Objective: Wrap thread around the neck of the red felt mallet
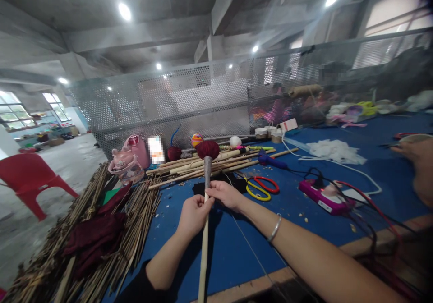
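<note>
I hold a long pale wooden stick (203,258) upright over the blue table (230,249). Its top carries a dark red pom-pom ball (207,149) above a grey wrapped neck. My left hand (193,213) is wrapped round the stick just below the grey wrap. My right hand (226,194) pinches the stick at the same height from the right, with a silver bracelet on that wrist. Both hands are closed on the stick.
Bundles of thin sticks (111,240) with dark red cloth (93,237) lie at left. Longer sticks (216,161), red and yellow scissors (262,188), a pink device with cables (324,197), white stuffing (333,150) and a pink bottle (130,158) lie on the table. Red chair (29,176) far left. Another person's hand (417,152) at right.
</note>
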Demonstrator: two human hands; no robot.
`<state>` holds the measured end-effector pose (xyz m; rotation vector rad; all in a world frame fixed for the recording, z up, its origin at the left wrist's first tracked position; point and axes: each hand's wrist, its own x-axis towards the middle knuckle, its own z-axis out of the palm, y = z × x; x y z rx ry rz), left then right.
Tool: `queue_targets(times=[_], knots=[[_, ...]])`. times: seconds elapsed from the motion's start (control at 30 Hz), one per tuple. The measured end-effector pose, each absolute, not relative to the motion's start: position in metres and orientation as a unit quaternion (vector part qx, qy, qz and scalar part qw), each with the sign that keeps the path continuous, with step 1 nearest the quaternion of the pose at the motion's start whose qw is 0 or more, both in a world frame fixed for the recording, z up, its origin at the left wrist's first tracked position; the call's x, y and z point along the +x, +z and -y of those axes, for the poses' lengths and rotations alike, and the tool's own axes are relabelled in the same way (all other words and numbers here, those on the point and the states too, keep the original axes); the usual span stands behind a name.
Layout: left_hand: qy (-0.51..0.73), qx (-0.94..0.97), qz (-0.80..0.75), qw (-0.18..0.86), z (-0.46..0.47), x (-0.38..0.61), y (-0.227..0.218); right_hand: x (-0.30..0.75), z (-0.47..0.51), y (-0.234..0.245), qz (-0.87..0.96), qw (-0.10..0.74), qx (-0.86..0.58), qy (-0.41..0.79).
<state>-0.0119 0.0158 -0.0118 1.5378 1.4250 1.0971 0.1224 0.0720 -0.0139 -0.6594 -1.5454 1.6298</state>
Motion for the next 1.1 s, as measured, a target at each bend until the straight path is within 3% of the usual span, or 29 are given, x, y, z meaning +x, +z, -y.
queue_targets(times=[0.2,0.27,0.37,0.57,0.77,1.1], knots=[[0.423,0.509,-0.445,0.603,-0.012,-0.007,-0.006,0.132,-0.07,-0.005,0.582,0.324,-0.23,0.709],[0.415,0.499,-0.421,0.634,-0.013,-0.009,-0.007,0.133,-0.07,-0.004,0.585,0.323,-0.218,0.711],[0.419,0.5,-0.447,0.612,-0.017,-0.013,-0.013,0.131,-0.07,-0.004,0.601,0.351,-0.236,0.679],[0.461,0.556,-0.526,0.45,-0.019,-0.015,-0.016,0.126,-0.071,-0.008,0.603,0.377,-0.29,0.64],[0.469,0.452,-0.515,0.558,-0.008,-0.003,-0.003,0.116,-0.068,-0.016,0.613,0.367,-0.231,0.66],[0.465,0.4,-0.535,0.581,-0.019,-0.019,0.001,0.122,-0.072,-0.012,0.651,0.326,-0.294,0.619]])
